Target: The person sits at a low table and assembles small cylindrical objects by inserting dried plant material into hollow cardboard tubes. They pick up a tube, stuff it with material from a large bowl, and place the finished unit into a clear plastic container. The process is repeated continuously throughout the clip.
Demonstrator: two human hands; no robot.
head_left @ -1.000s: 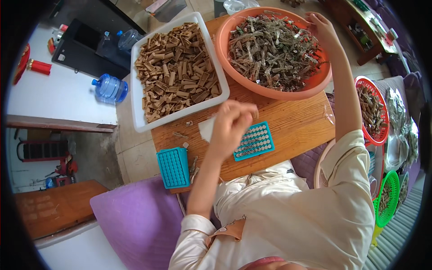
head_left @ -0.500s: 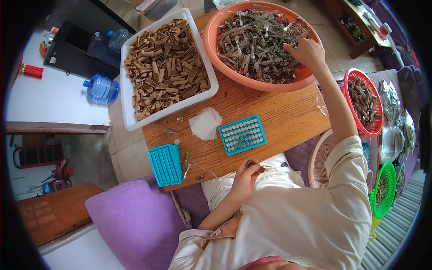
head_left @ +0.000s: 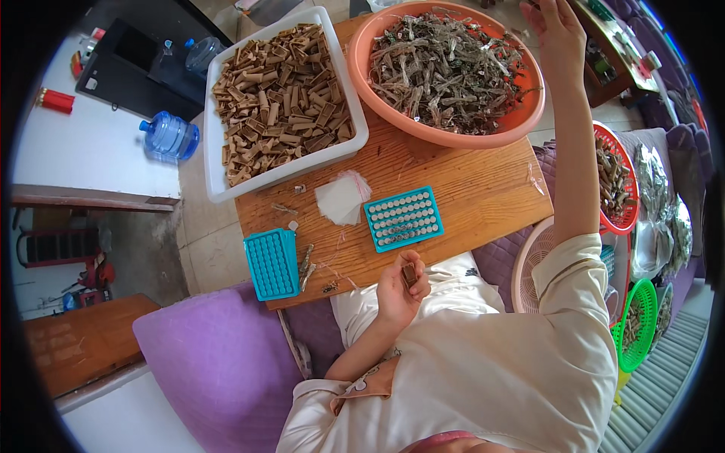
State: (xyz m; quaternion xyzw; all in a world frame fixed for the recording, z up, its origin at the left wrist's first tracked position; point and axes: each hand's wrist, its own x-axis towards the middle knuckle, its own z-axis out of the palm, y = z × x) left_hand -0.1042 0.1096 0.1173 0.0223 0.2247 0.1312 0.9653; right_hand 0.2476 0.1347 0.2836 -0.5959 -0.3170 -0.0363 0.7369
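My left hand (head_left: 399, 293), above my lap at the table's front edge, closes around a small brown trough-shaped piece (head_left: 408, 275). It resembles the brown pieces (head_left: 287, 98) heaped in the white tub (head_left: 361, 136). My right hand (head_left: 557, 34) is raised past the far right rim of the orange basin (head_left: 453, 137). Its fingers are apart, partly cut off by the picture's top, and nothing shows in them. Crinkled clear-plastic strips with dark bits (head_left: 445, 72) fill the basin. Nearest my left hand lies a teal tray (head_left: 403, 243) with rows of round whitish discs, some dark-topped.
Stacked teal trays (head_left: 272, 264) stand at the table's left corner beside loose scraps (head_left: 306, 268). Clear plastic bags (head_left: 341, 198) lie mid-table. To my right are a red basket (head_left: 618, 177), a green basket (head_left: 638, 325) and a beige round basket (head_left: 532, 260).
My right hand has left the strips in the basin and moved up and right past the rim. My left hand has turned and risen slightly, still holding the brown piece. The view has shifted slightly.
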